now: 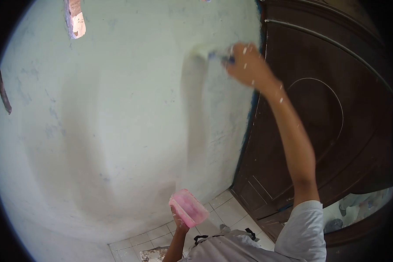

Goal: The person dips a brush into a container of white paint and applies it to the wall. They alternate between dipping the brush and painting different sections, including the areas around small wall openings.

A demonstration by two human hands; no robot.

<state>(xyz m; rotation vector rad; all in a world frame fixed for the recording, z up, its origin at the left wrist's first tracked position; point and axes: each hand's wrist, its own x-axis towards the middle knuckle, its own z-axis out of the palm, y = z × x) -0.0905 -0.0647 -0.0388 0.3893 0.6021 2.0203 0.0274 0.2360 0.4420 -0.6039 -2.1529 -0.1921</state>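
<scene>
My right hand (247, 65) is raised at the upper middle, its fingers closed round the blue handle of a brush (205, 52). The brush head is blurred and lies against or very near the pale green wall (135, 96). White specks of paint dot the hand and forearm. Low in the view, my left hand (179, 220) grips a pink plastic container (188, 208) by its left side. The container is tilted, and its inside looks smeared with pale material.
A dark brown wooden door or panel (301, 113) stands on the right, with a mirror-like opening (358, 209) low down. White floor tiles (229, 209) show below the wall. A stained board (153, 254) lies at the bottom. An opening (77, 22) pierces the wall at upper left.
</scene>
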